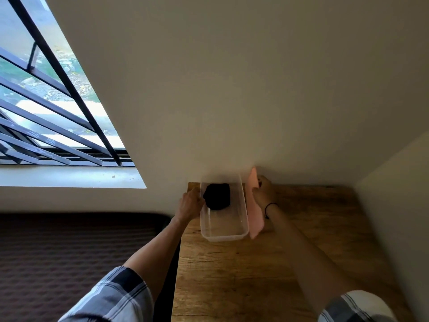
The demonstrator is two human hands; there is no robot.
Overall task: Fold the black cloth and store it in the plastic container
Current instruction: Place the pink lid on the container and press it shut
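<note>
The black cloth point(217, 196) lies bundled in the far end of the clear plastic container point(232, 234), which stands on the wooden table point(255, 275) against the wall. My left hand point(190, 203) rests at the container's left rim, its fingers on the cloth's left edge. My right hand point(263, 190) grips a pink lid point(255, 214) that stands tilted on its edge just right of the container.
A dark quilted mattress point(81, 247) lies left of the table. A barred window point(46, 101) fills the upper left. Walls close in behind the table and on its right side.
</note>
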